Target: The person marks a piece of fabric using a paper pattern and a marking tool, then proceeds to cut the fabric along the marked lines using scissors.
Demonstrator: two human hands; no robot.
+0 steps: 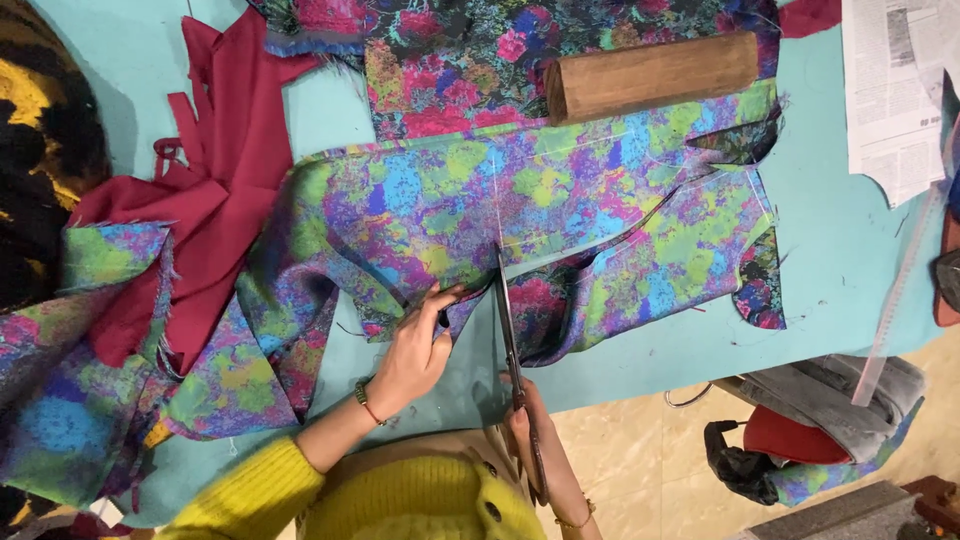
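A multicoloured printed fabric [560, 200] lies spread over a turquoise table [840, 240]. My left hand [415, 350] pinches the fabric's near edge, just left of a cut line. My right hand [535, 430] grips a pair of scissors [508, 320] by the handles. The blades point away from me and sit in the fabric along a pale drawn line. Yellow knitted sleeves cover both my arms.
A wooden block [650, 75] weighs down the fabric at the back. Dark red cloth [215, 170] lies bunched at the left. Printed paper [895, 90] and a clear ruler [900, 290] lie at the right. Beyond the table's near edge a stool holds grey cloth [830, 400].
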